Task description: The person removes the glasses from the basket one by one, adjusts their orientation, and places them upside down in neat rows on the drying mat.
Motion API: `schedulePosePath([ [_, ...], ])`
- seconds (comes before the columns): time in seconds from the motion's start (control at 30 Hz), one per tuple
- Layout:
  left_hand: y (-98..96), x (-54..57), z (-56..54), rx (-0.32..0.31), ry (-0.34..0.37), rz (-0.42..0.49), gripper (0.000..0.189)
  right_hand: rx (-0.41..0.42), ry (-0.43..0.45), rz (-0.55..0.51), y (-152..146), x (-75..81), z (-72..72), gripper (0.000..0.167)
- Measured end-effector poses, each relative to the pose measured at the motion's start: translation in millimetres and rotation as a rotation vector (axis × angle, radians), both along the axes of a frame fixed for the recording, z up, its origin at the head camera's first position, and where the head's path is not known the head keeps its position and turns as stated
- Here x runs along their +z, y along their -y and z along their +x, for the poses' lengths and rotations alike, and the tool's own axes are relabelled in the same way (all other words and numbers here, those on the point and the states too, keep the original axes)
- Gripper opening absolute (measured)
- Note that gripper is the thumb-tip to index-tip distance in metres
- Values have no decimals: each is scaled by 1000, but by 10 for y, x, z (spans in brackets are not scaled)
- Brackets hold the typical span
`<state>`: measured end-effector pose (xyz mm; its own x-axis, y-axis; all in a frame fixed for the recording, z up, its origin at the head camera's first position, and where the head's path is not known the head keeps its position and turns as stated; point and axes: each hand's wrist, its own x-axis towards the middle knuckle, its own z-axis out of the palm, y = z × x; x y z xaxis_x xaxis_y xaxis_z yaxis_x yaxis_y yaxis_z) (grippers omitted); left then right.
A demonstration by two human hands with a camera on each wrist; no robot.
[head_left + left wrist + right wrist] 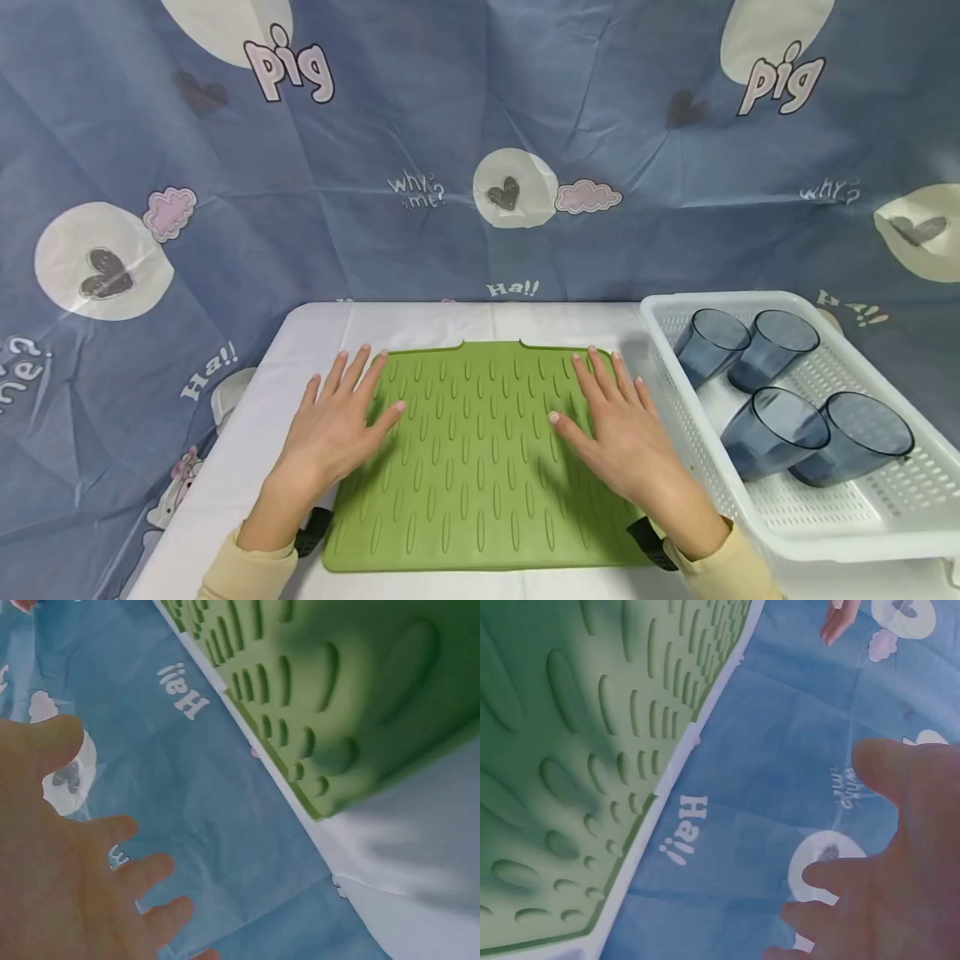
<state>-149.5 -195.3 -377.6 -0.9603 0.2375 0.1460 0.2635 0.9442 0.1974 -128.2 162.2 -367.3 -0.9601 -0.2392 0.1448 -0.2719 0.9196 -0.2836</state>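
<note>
A green mat (465,450) with raised oval ridges lies flat on the white table, shown also in both wrist views. Over its left edge is my left hand (333,429), fingers spread and holding nothing. My right hand (618,425) is spread the same way over the mat's right side, with its palm down and no object in it. Shadows fall on the mat beneath the hands. In the left wrist view the left hand (75,855) shows separated fingers, and the right wrist view shows the right hand (885,862) likewise.
At the right stands a white perforated basket (690,425) with several blue-tinted cups, among them a front left cup (772,433) and a back left cup (708,346), all tilted. Behind the white table (247,467) hangs a blue printed cloth (420,108).
</note>
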Motion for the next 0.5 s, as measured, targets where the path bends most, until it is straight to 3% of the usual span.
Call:
schedulePosePath([
  [0.27,-100,26,10,-21,-3,5,78,16,-57,-25,-75,95,118,82],
  [0.5,-210,-7,-3,-50,-47,-2,76,46,-168,-51,-164,138,197,77],
])
